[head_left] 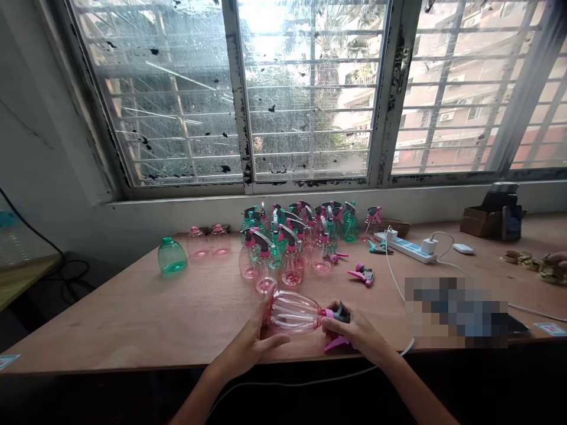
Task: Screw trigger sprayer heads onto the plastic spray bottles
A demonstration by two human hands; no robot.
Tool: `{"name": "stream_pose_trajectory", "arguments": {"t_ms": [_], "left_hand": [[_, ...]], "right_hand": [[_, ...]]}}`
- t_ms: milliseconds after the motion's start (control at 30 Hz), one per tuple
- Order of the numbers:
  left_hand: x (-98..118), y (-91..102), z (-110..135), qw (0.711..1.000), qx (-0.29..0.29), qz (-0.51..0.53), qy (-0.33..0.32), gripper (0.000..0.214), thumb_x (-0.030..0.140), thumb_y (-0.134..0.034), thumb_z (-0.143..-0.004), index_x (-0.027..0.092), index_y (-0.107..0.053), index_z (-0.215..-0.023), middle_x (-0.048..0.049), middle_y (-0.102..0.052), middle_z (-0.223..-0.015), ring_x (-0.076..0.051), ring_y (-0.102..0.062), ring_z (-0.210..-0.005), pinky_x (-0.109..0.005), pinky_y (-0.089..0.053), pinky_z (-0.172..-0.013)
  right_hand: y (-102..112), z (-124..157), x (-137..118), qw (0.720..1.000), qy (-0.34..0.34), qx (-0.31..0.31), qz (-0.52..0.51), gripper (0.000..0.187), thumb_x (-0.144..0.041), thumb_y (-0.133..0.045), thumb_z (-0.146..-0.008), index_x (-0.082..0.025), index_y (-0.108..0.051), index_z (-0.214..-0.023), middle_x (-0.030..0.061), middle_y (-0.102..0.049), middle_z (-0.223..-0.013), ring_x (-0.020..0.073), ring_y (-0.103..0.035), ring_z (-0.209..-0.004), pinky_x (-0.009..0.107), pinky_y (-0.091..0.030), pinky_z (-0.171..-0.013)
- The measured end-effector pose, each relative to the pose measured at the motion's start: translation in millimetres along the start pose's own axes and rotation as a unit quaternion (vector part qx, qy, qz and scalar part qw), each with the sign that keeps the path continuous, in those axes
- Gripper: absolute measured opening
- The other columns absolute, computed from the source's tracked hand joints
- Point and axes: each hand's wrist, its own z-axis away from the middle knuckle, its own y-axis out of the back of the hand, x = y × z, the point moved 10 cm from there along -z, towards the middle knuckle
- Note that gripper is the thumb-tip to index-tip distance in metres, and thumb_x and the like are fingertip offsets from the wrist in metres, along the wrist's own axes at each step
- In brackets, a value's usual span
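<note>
A clear pink spray bottle (295, 311) lies sideways between my hands, over the table's front part. My left hand (254, 336) cups its base, fingers wrapped behind it and thumb along the lower side. At the neck, my right hand (354, 330) grips the black and pink spray head (339, 316), its pink trigger pointing down. The head sits at the bottle's mouth; whether it is screwed tight I cannot tell. Just beyond stand several pink and green spray bottles (291, 262) with heads on. Loose spray heads (364, 274) lie to the right.
A green bottle (172, 257) and two pink bottles (219, 241) without heads stand at the left. On the right are a white power strip (410, 247) with cables, a cardboard box (476, 219) and a blurred patch (460, 310). Another person's hand (556, 258) shows at the right edge.
</note>
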Motion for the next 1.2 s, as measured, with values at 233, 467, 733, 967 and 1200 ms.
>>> {"name": "stream_pose_trajectory", "arguments": {"t_ms": [233,467,733,967,1200], "left_hand": [[-1.1,-0.5,2.6,1.0,-0.015,0.016,0.003,0.106,0.04,-0.077,-0.085,0.031,-0.005,-0.162,-0.0051,-0.006,-0.172,-0.034,-0.004,-0.157,-0.051,-0.004,-0.129],[-3.0,-3.9,0.1,0.997,-0.021,0.065,0.018,0.098,0.046,-0.072,-0.089,0.03,-0.008,-0.162,-0.0091,-0.039,-0.161,-0.035,-0.035,-0.148,-0.053,-0.023,-0.125],[-2.3,-2.4,0.0,0.997,-0.004,0.075,0.011,0.097,0.037,-0.077,-0.086,0.035,-0.015,-0.161,-0.0067,-0.042,-0.158,-0.033,-0.037,-0.145,-0.048,-0.028,-0.123],[-2.3,-3.2,0.5,0.999,-0.006,0.037,0.005,0.1,0.036,-0.075,-0.086,0.032,-0.01,-0.162,-0.0078,-0.035,-0.162,-0.033,-0.03,-0.149,-0.049,-0.015,-0.127],[5.0,-3.7,0.3,0.999,-0.022,0.03,0.009,0.083,0.046,-0.068,-0.091,0.024,-0.027,-0.16,-0.0109,-0.044,-0.157,-0.038,-0.029,-0.149,-0.054,-0.015,-0.125]], "right_hand": [[-1.6,0.2,-3.5,1.0,0.007,-0.003,0.011,0.04,-0.052,-0.08,-0.079,-0.017,-0.062,-0.086,-0.0006,-0.071,-0.066,0.0169,-0.067,-0.06,0.03,-0.055,-0.06],[-0.7,0.9,-3.9,1.0,0.008,0.001,0.004,0.037,-0.048,-0.082,-0.078,-0.018,-0.063,-0.085,-0.0006,-0.073,-0.064,0.0168,-0.068,-0.059,0.028,-0.054,-0.06],[1.9,-0.5,-5.9,1.0,0.015,0.011,-0.006,0.034,-0.048,-0.081,-0.08,-0.017,-0.066,-0.081,0.0001,-0.072,-0.067,0.0173,-0.069,-0.059,0.027,-0.054,-0.057],[0.1,0.9,-7.8,1.0,0.005,0.014,-0.007,0.042,-0.058,-0.078,-0.078,-0.017,-0.067,-0.078,0.0006,-0.07,-0.066,0.0182,-0.069,-0.059,0.028,-0.053,-0.058],[-2.2,3.5,-11.1,1.0,0.0,0.009,0.002,0.043,-0.056,-0.08,-0.077,-0.016,-0.066,-0.085,0.0013,-0.072,-0.068,0.0175,-0.067,-0.061,0.028,-0.051,-0.061]]}}
